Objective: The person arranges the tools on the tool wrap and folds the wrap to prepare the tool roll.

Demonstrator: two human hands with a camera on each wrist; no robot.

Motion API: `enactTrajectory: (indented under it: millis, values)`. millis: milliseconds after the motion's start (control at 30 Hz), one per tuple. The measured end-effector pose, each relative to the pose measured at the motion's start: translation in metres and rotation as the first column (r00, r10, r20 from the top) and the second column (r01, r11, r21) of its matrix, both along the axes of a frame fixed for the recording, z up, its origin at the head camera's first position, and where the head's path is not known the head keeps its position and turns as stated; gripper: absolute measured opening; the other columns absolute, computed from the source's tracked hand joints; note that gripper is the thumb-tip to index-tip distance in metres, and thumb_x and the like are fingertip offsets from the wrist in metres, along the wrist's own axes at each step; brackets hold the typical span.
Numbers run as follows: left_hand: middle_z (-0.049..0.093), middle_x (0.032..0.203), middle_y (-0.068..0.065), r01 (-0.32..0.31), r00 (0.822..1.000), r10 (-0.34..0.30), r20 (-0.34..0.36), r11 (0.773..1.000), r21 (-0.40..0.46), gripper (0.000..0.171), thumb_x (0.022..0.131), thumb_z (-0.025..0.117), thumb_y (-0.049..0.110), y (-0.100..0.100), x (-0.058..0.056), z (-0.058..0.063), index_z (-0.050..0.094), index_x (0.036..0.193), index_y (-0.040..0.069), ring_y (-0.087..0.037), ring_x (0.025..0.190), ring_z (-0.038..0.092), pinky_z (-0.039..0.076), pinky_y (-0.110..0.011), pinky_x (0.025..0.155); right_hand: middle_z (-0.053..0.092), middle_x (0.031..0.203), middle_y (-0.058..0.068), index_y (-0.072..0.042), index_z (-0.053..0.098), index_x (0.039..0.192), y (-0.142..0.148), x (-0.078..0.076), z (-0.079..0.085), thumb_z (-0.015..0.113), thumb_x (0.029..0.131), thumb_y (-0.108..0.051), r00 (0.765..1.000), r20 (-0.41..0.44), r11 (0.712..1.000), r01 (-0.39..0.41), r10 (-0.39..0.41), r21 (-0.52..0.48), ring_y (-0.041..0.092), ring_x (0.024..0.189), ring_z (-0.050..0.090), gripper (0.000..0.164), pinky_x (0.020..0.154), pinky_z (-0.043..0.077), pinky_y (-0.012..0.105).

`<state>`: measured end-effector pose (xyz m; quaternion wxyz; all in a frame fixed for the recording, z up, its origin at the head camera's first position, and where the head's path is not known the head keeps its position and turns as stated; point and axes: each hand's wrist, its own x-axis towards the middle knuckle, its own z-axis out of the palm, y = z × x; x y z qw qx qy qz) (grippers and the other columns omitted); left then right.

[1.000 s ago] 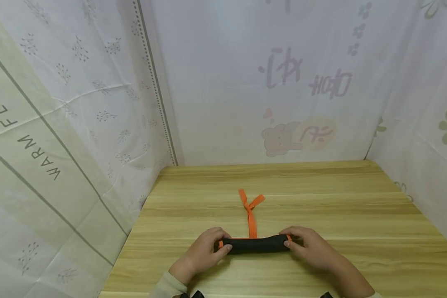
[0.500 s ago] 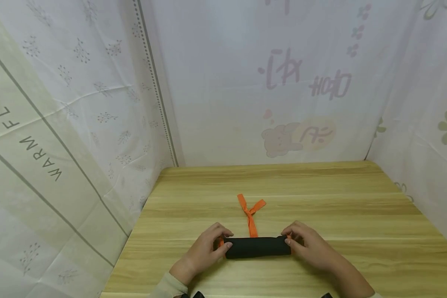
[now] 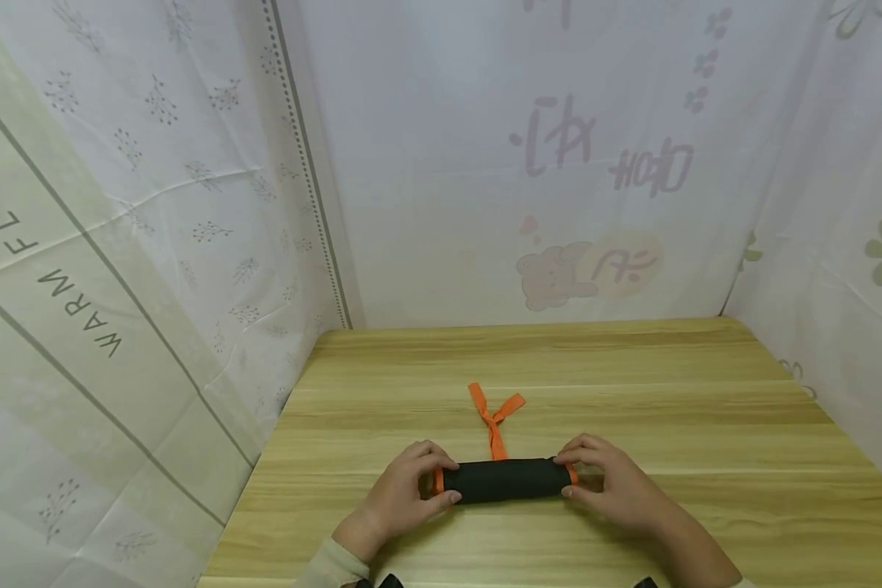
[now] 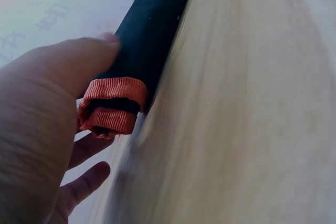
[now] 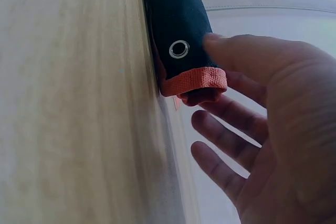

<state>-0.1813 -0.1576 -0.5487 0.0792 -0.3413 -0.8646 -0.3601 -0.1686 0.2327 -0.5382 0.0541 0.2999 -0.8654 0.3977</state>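
A black fabric tool roll (image 3: 510, 480), rolled into a cylinder with orange edging, lies crosswise near the front of the table. Its orange tie strap (image 3: 496, 433) runs out from the far side, knotted with two loose tails. At the left end my left hand (image 3: 404, 490) holds the roll, thumb on the near side and fingers at the far side. My right hand (image 3: 617, 487) grips the opposite end the same way. The left wrist view shows layered orange edging (image 4: 115, 88) at the end. A metal eyelet (image 5: 179, 49) shows near the right end.
The wood-grain table (image 3: 669, 392) extends beyond the roll to a patterned curtain (image 3: 441, 163) at the back. More printed cloth hangs along the left side (image 3: 140, 269) and the right side (image 3: 845, 245).
The strap first shifted a little toward me. Since then the roll has turned slightly away from me, covering a bit more strap. Both hands have stayed at its ends, thumbs shifting.
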Motion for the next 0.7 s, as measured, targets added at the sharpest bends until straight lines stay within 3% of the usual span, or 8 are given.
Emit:
enactTrajectory:
  millis: [200,300,500,700]
  values:
    - [0.062,0.121,0.02,0.025,1.0,-0.025,-0.001,0.996,-0.086,0.049,0.083,0.09,0.047,-0.002,-0.0016,-0.0003,0.068,0.125,0.035,-0.006,0.11,0.056,0.052,-0.036,0.094,0.062,0.121,-0.021,-0.036,0.069,0.128,0.0013,-0.0004,-0.0041,0.093,0.082,-0.026,0.999,0.048,0.996,0.007,-0.011,0.085,0.007,0.112,0.06,0.053,0.096,0.052,0.041]
    - [0.062,0.119,0.022,0.039,0.999,-0.04,-0.01,0.993,-0.113,0.048,0.084,0.088,0.049,-0.0025,-0.0013,-0.0003,0.068,0.126,0.037,-0.005,0.109,0.056,0.051,-0.038,0.095,0.061,0.118,-0.023,-0.037,0.069,0.127,0.0024,0.0,-0.006,0.093,0.082,-0.03,0.999,0.053,0.993,0.005,-0.012,0.12,0.006,0.111,0.061,0.052,0.097,0.052,0.043]
    - [0.061,0.117,0.024,0.013,1.0,-0.011,0.013,0.992,-0.123,0.041,0.087,0.084,0.053,-0.0022,-0.0002,0.0,0.07,0.124,0.039,-0.004,0.107,0.056,0.048,-0.041,0.094,0.058,0.117,-0.022,-0.034,0.072,0.125,0.0017,0.0003,-0.0047,0.092,0.082,-0.036,0.992,0.122,0.991,0.008,-0.024,0.133,0.007,0.111,0.058,0.047,0.097,0.051,0.039]
    - [0.06,0.113,0.024,-0.008,1.0,0.011,0.021,0.99,-0.143,0.037,0.088,0.084,0.051,-0.0008,-0.0007,0.0005,0.072,0.121,0.037,-0.005,0.106,0.056,0.049,-0.041,0.095,0.057,0.109,-0.022,-0.026,0.075,0.125,0.0,0.0006,-0.0042,0.09,0.085,-0.037,0.995,0.098,0.985,-0.007,-0.01,0.171,0.006,0.102,0.057,0.044,0.089,0.052,0.034]
